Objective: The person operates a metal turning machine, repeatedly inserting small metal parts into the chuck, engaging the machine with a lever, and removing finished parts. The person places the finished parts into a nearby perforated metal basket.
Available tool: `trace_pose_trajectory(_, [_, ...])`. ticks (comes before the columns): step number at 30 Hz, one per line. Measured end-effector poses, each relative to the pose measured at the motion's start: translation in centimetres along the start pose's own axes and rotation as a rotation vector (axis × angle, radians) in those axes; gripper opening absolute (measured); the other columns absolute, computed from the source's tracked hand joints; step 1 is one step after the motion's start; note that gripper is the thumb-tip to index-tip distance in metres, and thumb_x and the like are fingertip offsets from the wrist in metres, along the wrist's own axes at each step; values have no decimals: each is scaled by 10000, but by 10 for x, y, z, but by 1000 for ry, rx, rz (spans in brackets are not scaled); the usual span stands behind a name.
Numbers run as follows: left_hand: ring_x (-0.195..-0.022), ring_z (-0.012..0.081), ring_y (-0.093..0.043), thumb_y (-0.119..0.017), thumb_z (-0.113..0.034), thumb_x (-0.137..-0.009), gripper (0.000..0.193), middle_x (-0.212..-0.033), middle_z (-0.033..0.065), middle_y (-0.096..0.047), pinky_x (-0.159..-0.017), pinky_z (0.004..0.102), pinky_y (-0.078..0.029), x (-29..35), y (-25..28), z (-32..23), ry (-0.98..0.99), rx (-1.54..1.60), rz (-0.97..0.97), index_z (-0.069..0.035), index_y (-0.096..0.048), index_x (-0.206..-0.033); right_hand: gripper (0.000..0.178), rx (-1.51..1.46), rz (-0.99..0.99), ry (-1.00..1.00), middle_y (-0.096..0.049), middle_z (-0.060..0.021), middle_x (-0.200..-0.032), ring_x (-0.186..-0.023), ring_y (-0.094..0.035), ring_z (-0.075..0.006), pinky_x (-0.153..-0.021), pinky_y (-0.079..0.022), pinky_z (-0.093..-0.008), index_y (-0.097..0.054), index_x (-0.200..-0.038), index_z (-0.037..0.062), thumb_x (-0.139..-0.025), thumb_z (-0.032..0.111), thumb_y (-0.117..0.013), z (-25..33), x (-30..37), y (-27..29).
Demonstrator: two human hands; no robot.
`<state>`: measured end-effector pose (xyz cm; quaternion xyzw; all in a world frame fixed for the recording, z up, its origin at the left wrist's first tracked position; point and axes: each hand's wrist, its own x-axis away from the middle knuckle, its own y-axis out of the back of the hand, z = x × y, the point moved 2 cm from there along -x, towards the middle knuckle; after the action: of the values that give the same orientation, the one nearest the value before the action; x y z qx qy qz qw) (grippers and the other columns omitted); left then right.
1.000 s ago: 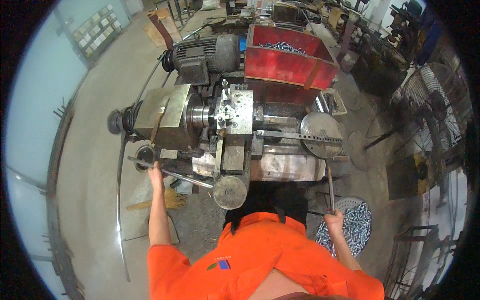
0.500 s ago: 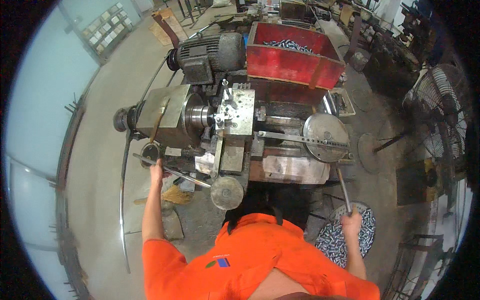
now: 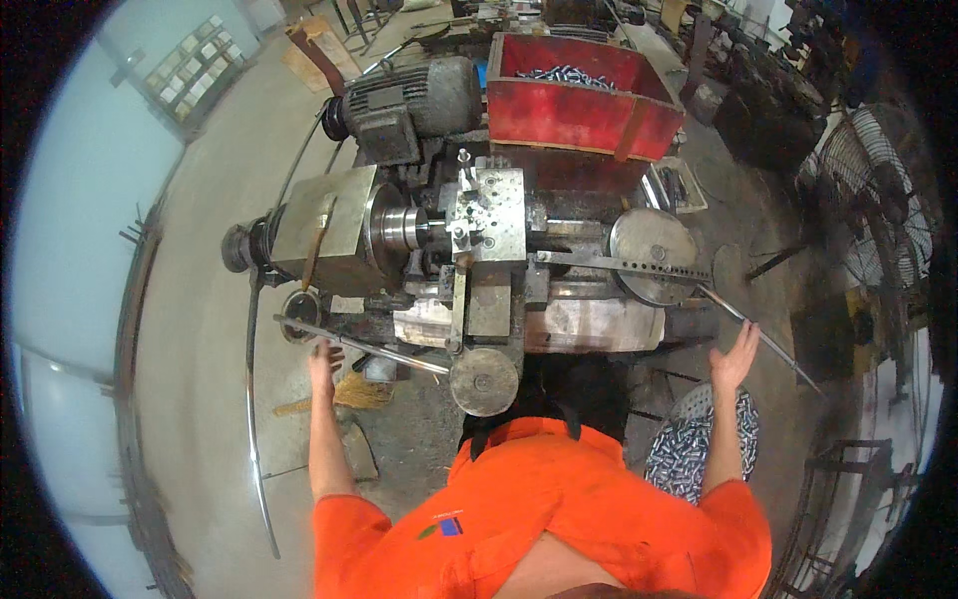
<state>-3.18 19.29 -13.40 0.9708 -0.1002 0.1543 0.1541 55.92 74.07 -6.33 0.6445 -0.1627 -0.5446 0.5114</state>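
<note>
A small lathe-like machine stands in front of me. My left hand (image 3: 324,365) is open, its fingers apart just under the left metal lever bar (image 3: 371,348), which runs to a round disc (image 3: 484,381). My right hand (image 3: 735,357) is open with its fingers stretched out, beside the right lever bar (image 3: 773,349); whether the palm touches it I cannot tell. That bar slopes down from a large round plate (image 3: 654,257) with a perforated strip (image 3: 639,265) across it. Between them sits the metal tool block (image 3: 491,215), right of the round chuck (image 3: 399,228).
Behind the machine are an electric motor (image 3: 414,105) and a red bin (image 3: 589,115) of small metal pieces. Low by my right arm stands a basket of similar metal pieces (image 3: 689,454). A straw broom (image 3: 361,392) lies at left; a large fan (image 3: 878,200) stands at right.
The tool block has slid right, away from the chuck. The right lever has swung outward to the right. My right hand has opened and moved up; my left hand has loosened from its bar.
</note>
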Motion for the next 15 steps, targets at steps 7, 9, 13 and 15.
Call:
trace_pose_trajectory(7, [-808,337,-645,-498,-560,-834,577,-872,172,-659,-687,446,-500,8,-56,32,-323,-1413,146,-31,-571,-1053,570,-386,386,-91,-552,-203,-1169,-1074,-532,-359,-920,-428,-375,-556,-1152,25,-601,159,-614,49,70,-2])
trace_pose_trajectory(9, [-832,337,-646,-478,-567,-841,578,-849,165,-661,-699,452,-503,3,-66,69,-288,-1364,-66,-27,-576,-1022,479,-461,450,-99,-606,-190,-1062,-982,-583,-347,-868,-463,-367,-609,-1059,18,-597,145,-613,64,73,0])
trace_pose_trajectory(13, [-838,359,-639,-575,-570,-763,599,-907,197,-648,-720,453,-514,2,-106,122,-260,-981,-211,-9,-568,-972,373,-553,475,-62,-647,-164,-925,-851,-628,-322,-778,-493,-370,-648,-953,5,-598,115,-608,98,62,7])
trace_pose_trajectory(15, [-892,343,-632,-607,-513,-767,540,-951,193,-641,-744,448,-511,-19,-68,131,-320,-1244,29,-44,-554,-1031,359,-633,470,-51,-643,-168,-918,-843,-625,-326,-758,-493,-373,-647,-945,7,-603,106,-605,108,50,12])
